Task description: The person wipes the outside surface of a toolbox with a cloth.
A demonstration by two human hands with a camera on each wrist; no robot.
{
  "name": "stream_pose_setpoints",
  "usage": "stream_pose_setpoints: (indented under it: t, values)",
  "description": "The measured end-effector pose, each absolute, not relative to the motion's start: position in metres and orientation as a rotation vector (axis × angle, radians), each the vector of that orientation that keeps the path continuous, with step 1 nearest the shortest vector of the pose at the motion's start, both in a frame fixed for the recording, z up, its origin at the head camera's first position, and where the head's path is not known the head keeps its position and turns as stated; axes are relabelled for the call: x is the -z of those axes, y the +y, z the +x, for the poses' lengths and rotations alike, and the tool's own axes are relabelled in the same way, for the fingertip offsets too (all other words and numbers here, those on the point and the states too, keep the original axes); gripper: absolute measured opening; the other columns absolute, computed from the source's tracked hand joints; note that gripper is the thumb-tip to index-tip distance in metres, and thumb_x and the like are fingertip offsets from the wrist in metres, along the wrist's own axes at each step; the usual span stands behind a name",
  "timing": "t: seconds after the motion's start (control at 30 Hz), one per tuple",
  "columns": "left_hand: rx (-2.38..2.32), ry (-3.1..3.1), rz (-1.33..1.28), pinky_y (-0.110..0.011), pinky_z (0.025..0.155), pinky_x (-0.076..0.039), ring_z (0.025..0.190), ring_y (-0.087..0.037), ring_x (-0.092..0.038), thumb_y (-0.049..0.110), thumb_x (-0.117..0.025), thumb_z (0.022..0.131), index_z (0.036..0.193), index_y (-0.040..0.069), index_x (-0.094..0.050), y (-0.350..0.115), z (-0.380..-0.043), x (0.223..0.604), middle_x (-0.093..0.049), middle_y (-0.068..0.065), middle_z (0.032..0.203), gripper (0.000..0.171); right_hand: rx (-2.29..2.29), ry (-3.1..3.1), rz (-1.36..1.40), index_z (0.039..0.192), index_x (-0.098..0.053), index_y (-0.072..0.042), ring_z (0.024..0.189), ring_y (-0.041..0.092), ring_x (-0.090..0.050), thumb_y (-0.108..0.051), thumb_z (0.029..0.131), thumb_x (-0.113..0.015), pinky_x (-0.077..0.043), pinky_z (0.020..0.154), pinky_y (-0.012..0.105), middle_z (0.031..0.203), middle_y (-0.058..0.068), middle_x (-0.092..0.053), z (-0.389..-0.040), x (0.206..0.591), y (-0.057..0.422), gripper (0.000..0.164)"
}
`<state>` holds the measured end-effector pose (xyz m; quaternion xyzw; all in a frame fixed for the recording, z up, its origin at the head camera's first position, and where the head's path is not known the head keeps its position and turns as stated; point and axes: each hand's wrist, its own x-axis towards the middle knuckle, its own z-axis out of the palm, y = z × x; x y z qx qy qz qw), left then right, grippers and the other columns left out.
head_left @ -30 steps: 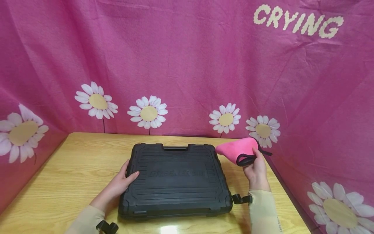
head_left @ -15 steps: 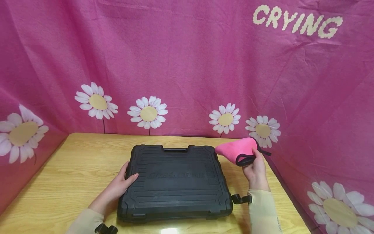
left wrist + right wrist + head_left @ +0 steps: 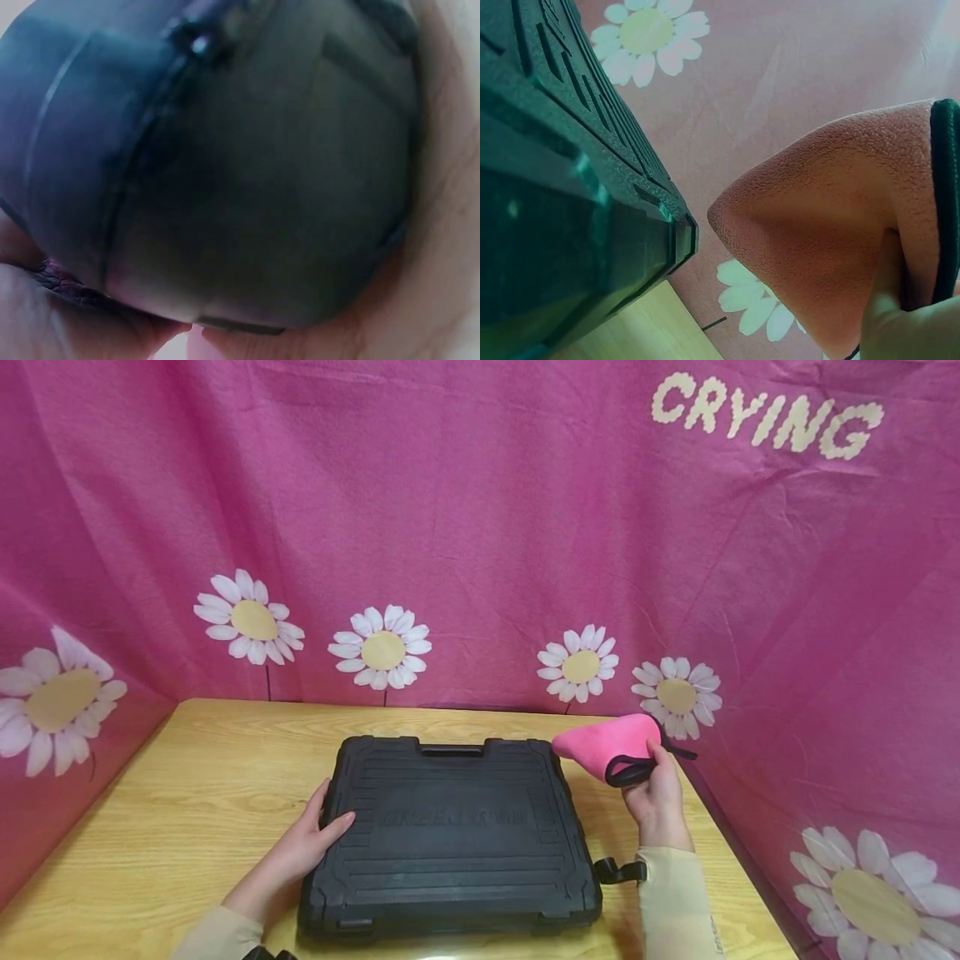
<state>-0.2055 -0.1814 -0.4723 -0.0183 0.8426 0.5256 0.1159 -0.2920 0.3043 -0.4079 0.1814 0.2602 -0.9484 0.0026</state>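
Note:
A black plastic tool case (image 3: 450, 818) with a ribbed lid and raised lettering lies on the table, its handle at the far side. My left hand (image 3: 303, 843) grips its left side, thumb over the top edge and fingers down the side. In the left wrist view, the end of the case (image 3: 262, 172) fills the frame between thumb and fingers. To the right, my right hand (image 3: 660, 793) pinches a folded pink cloth (image 3: 611, 743) with black edging. The tip of this cloth (image 3: 802, 202) points at the case's far right corner.
The wooden table (image 3: 172, 810) ends at a pink curtain (image 3: 465, 527) printed with daisies, which hangs at the back and both sides. A black camera mount (image 3: 618, 870) on the right wrist sits close beside the case's right edge.
The case has slid a little toward me, and its near edge sits lower in the head view. My left hand has moved slightly with it. The right hand and pink cloth have barely moved.

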Motion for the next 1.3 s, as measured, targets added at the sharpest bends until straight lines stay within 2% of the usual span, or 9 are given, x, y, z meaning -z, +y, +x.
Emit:
stream_pose_setpoints:
  t: [0.4, 0.63, 0.83, 1.0, 1.3]
  values:
    - [-1.522, 2.452, -0.065, -0.068, 0.123, -0.014, 0.155, -0.053, -0.009, 0.043, -0.056, 0.105, 0.164, 0.003, 0.004, -0.183, -0.201, 0.475, -0.004, -0.034, 0.168, 0.094, 2.983, 0.792, 0.533, 0.145, -0.041, -0.03, 0.125, -0.004, -0.052, -0.027, 0.111, -0.044, -0.04, 0.112, 0.017, 0.126, -0.017, -0.063, -0.291, 0.408, 0.303, 0.034]
    - [-1.57, 2.399, -0.077, -0.068, 0.123, -0.011, 0.156, -0.052, -0.006, 0.043, -0.057, 0.105, 0.164, 0.005, 0.006, -0.183, -0.196, 0.474, -0.003, -0.032, 0.169, 0.095, 2.984, 0.814, 0.521, 0.146, -0.039, -0.031, 0.124, -0.003, -0.053, -0.028, 0.111, -0.045, -0.037, 0.115, 0.017, 0.123, -0.016, -0.063, -0.291, 0.408, 0.303, 0.036]
    - [-1.598, 2.373, -0.069, -0.067, 0.123, -0.011, 0.156, -0.051, -0.004, 0.042, -0.058, 0.105, 0.164, 0.004, 0.007, -0.182, -0.194, 0.474, -0.002, -0.032, 0.169, 0.096, 2.981, 0.79, 0.526, 0.142, -0.042, -0.03, 0.117, -0.002, -0.057, -0.028, 0.111, -0.045, -0.048, 0.102, 0.019, 0.112, -0.012, -0.068, -0.291, 0.408, 0.304, 0.031]
    - [-1.611, 2.371, -0.055, -0.067, 0.124, -0.012, 0.156, -0.051, -0.005, 0.04, -0.058, 0.105, 0.164, 0.003, 0.006, -0.182, -0.192, 0.474, -0.003, -0.033, 0.169, 0.095, 2.984, 0.775, 0.516, 0.142, -0.042, -0.03, 0.115, -0.001, -0.057, -0.027, 0.112, -0.042, -0.052, 0.094, 0.02, 0.107, -0.011, -0.07, -0.29, 0.409, 0.305, 0.03]
    - [-1.667, 2.334, -0.042, -0.066, 0.124, -0.013, 0.156, -0.051, -0.005, 0.034, -0.058, 0.106, 0.164, 0.004, 0.006, -0.182, -0.191, 0.475, -0.002, -0.032, 0.169, 0.092, 2.979, 0.795, 0.523, 0.142, -0.042, -0.03, 0.116, -0.001, -0.057, -0.027, 0.111, -0.043, -0.052, 0.095, 0.02, 0.106, -0.011, -0.07, -0.29, 0.409, 0.303, 0.031]
